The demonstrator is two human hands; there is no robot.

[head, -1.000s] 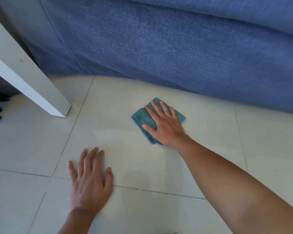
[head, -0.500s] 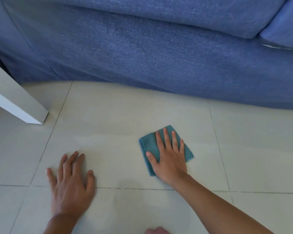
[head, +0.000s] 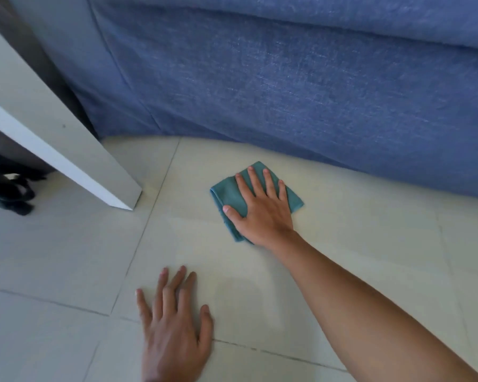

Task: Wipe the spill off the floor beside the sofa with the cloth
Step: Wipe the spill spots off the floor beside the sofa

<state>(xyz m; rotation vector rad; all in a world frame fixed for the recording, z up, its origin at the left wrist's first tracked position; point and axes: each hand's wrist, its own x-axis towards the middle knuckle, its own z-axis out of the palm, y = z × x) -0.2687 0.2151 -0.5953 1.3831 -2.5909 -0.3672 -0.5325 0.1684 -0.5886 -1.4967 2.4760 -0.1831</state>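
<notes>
Cloth (head: 229, 194) under flat right hand (head: 262, 213) near sofa (head: 287, 78) edge; left hand (head: 174, 332) flat, open tile btwn.

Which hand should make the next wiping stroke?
Right. The right hand already lies flat on the folded teal cloth near the sofa. The left hand is splayed on bare tile, apparently bracing.

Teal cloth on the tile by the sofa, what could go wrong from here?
1. The right hand presses the teal cloth close to the blue sofa; a longer stroke might dampen its fabric.
2. The left hand braces flat on glossy floor tile; if wet, it could slip.
</notes>
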